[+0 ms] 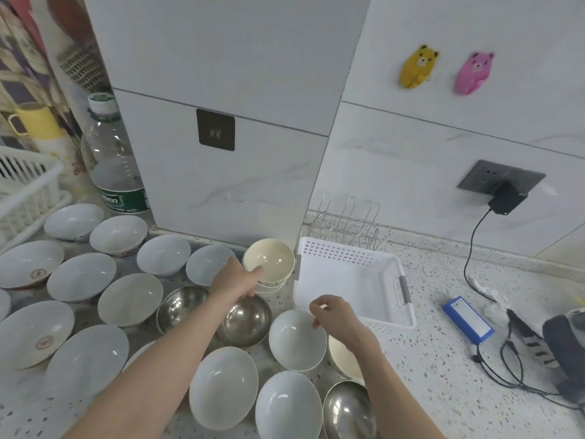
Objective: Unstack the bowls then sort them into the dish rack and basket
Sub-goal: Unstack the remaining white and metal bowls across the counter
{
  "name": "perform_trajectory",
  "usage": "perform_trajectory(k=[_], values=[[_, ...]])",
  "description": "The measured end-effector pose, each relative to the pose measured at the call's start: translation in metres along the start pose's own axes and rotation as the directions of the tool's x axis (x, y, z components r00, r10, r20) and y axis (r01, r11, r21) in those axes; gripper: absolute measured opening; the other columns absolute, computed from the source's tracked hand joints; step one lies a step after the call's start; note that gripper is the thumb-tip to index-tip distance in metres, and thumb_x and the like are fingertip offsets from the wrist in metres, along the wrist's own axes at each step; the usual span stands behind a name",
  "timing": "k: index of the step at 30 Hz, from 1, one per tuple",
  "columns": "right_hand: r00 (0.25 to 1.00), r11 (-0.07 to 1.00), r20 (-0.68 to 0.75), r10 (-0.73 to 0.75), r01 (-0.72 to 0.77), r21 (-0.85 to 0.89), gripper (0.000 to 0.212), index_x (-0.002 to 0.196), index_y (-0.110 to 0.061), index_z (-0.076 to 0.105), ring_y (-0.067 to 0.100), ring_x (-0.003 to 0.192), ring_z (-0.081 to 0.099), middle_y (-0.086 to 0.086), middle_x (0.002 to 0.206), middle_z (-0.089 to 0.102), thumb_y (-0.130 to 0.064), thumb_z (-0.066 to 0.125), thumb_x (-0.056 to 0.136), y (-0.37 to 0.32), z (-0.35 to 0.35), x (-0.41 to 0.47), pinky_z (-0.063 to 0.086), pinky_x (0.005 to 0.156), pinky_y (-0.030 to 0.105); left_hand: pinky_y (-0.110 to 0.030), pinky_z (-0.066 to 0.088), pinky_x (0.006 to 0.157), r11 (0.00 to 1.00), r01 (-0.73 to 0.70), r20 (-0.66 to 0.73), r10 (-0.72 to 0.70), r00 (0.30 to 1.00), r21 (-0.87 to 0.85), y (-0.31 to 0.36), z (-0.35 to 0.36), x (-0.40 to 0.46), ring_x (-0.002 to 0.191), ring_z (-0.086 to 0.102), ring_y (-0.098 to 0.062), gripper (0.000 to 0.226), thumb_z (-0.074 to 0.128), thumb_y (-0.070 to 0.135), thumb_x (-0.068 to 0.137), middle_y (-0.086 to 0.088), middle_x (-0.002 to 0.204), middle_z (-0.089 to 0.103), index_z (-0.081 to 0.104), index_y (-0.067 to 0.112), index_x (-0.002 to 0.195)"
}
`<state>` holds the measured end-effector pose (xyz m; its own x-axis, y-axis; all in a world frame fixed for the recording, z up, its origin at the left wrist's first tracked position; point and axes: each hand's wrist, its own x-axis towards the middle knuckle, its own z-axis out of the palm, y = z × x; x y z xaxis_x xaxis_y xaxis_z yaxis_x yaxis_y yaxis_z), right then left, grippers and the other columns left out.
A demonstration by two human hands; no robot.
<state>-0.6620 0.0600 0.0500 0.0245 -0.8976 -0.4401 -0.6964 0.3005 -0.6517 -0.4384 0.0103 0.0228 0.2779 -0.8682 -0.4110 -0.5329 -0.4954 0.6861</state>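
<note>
step: unstacking; left hand (235, 282) grips cream bowl (269, 258) rim, counter back
right hand (332, 315): pinches white bowl (297, 339) rim
next: lift into basket (354, 280)

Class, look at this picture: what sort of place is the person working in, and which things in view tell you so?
Most likely a home kitchen counter. A speckled worktop holds many bowls, with a wire dish rack and white basket against a tiled wall with a socket.

Cream bowl (343, 359) is being largely covered by right forearm; steel bowl (348, 410) is being cut by bottom edge; bottle label (122, 199) text is being blurred.
</note>
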Motion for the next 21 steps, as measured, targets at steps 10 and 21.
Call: perform_trajectory(k=[10, 21], values=[[0.991, 0.996, -0.093, 0.091, -0.088, 0.032, 0.021, 0.099, -0.013, 0.068, 0.003, 0.046, 0.042, -0.004, 0.075, 0.073, -0.023, 0.050, 0.093, 0.000, 0.006, -0.015, 0.032, 0.039, 0.007, -0.043, 0.058, 0.082, 0.994, -0.063, 0.114, 0.052, 0.992, 0.092, 0.007, 0.001, 0.027, 0.085, 0.070, -0.031, 0.042, 0.054, 0.024, 0.080, -0.011, 0.091, 0.074, 0.047, 0.012, 0.120], [0.982, 0.992, -0.146, 0.120, -0.112, 0.065, 0.020, 0.099, -0.016, 0.068, 0.003, 0.049, 0.045, 0.000, 0.083, 0.076, -0.024, 0.050, 0.094, -0.007, 0.012, -0.023, 0.033, 0.040, 0.007, -0.026, 0.041, 0.053, 0.994, -0.105, 0.178, 0.096, 0.979, 0.040, 0.011, -0.001, 0.037, 0.052, 0.070, -0.015, 0.030, 0.047, 0.016, 0.080, 0.002, 0.062, 0.070, 0.050, 0.016, 0.110]])
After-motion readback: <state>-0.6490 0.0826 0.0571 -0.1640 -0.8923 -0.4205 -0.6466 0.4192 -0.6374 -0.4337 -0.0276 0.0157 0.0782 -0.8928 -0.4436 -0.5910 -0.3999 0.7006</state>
